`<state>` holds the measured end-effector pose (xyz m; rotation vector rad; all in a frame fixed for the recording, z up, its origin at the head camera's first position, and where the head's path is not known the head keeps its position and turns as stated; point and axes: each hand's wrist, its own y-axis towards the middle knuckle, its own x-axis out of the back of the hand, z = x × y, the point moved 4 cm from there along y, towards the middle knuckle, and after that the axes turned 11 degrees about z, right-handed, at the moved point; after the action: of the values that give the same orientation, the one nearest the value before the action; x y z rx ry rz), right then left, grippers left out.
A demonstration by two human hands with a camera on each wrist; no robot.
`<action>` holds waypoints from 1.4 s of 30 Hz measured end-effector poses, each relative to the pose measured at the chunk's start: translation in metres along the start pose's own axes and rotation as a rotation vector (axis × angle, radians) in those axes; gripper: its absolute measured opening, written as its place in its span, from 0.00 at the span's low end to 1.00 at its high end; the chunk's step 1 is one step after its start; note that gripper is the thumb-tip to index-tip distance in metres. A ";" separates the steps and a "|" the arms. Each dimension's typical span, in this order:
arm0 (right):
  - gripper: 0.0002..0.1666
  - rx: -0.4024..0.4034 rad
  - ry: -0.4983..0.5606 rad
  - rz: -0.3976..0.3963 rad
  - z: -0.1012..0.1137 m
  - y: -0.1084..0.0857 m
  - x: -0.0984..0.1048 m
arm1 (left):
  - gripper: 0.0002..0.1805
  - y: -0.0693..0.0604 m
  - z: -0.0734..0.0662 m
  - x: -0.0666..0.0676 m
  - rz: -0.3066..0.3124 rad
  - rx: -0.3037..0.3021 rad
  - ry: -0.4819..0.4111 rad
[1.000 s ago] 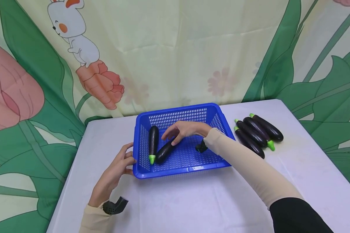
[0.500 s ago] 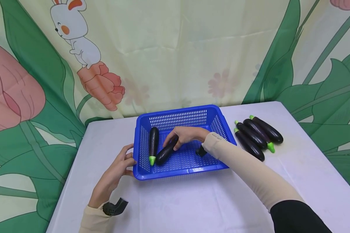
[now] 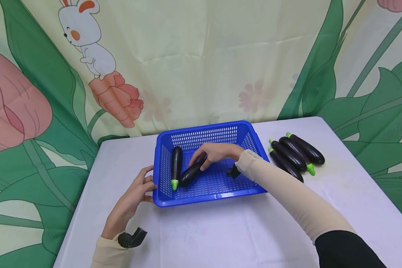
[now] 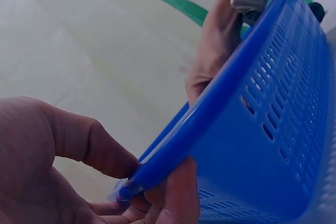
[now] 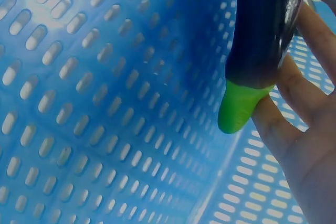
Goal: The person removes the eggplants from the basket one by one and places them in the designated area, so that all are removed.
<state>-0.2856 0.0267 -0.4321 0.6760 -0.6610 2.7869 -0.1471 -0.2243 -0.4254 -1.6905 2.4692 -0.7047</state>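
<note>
In the head view, a blue perforated plastic basket (image 3: 211,198) stands on the table. My left hand (image 3: 131,203) holds its left rim; the left wrist view shows thumb and fingers (image 4: 181,190) pinching that rim. Inside the basket, my right hand (image 3: 216,151) grips a dark purple eggplant (image 3: 189,176) that slants toward the front left. Its green stem end (image 5: 241,107) shows beside my fingers in the right wrist view, but my hand hides that end in the head view. A second eggplant (image 3: 176,162) lies along the basket's left side, green end toward me.
Several more eggplants (image 3: 289,155) lie in a group on the white tablecloth (image 3: 214,234), right of the basket. Behind the table hangs a curtain (image 3: 194,70) printed with flowers and a rabbit.
My right hand has closed around the slanting eggplant, whose position has shifted only slightly. The left hand stays on the basket's rim.
</note>
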 end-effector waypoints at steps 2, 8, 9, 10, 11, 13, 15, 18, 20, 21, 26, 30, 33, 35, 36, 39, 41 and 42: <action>0.25 0.005 0.037 -0.024 0.001 -0.005 0.003 | 0.44 0.000 0.000 0.000 0.004 0.001 -0.004; 0.24 -0.006 0.191 -0.114 0.000 -0.020 0.015 | 0.44 0.000 0.001 0.002 0.009 -0.006 -0.004; 0.24 0.001 0.211 -0.128 0.001 -0.023 0.018 | 0.44 0.000 0.001 0.003 0.009 -0.007 -0.003; 0.24 0.002 0.227 -0.145 0.000 -0.026 0.021 | 0.44 0.000 0.001 0.003 0.008 -0.008 -0.002; 0.24 0.005 0.232 -0.161 0.000 -0.029 0.023 | 0.44 0.000 0.001 0.003 0.006 -0.007 -0.002; 0.24 0.006 0.242 -0.189 0.001 -0.037 0.029 | 0.44 0.001 0.000 0.003 0.006 -0.010 -0.002; 0.24 -0.003 0.242 -0.213 0.001 -0.045 0.035 | 0.44 0.001 0.000 0.003 0.008 -0.008 -0.003; 0.25 -0.022 0.257 -0.242 0.000 -0.057 0.044 | 0.44 0.001 0.000 0.002 0.012 -0.003 -0.008; 0.26 -0.025 0.273 -0.261 -0.001 -0.066 0.050 | 0.44 0.001 0.000 0.001 0.014 0.001 -0.011; 0.26 -0.026 0.278 -0.274 -0.002 -0.071 0.054 | 0.44 0.001 0.000 0.001 0.015 0.001 -0.011; 0.27 -0.045 0.286 -0.322 -0.007 -0.095 0.070 | 0.44 0.001 0.001 0.001 0.014 -0.001 -0.012; 0.28 -0.074 0.312 -0.347 -0.015 -0.118 0.083 | 0.44 0.001 0.002 0.001 0.010 -0.002 -0.008; 0.28 -0.110 0.325 -0.379 -0.024 -0.139 0.091 | 0.43 0.002 0.001 0.001 0.010 -0.005 -0.004; 0.29 -0.133 0.336 -0.401 -0.030 -0.154 0.095 | 0.43 0.003 0.001 0.001 0.010 -0.005 -0.005; 0.30 -0.142 0.335 -0.410 -0.033 -0.162 0.097 | 0.43 0.003 0.001 0.001 0.010 -0.004 -0.005; 0.32 -0.177 0.324 -0.443 -0.042 -0.184 0.102 | 0.43 0.002 0.000 0.001 0.006 0.000 -0.003; 0.33 -0.194 0.311 -0.463 -0.048 -0.198 0.104 | 0.43 0.002 0.000 0.000 0.003 -0.001 0.003; 0.34 -0.208 0.302 -0.475 -0.051 -0.205 0.104 | 0.43 0.002 0.000 0.000 0.002 -0.003 0.008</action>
<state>-0.3373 0.2401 -0.3463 0.3086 -0.6196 2.2773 -0.1486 -0.2241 -0.4258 -1.6888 2.4784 -0.7089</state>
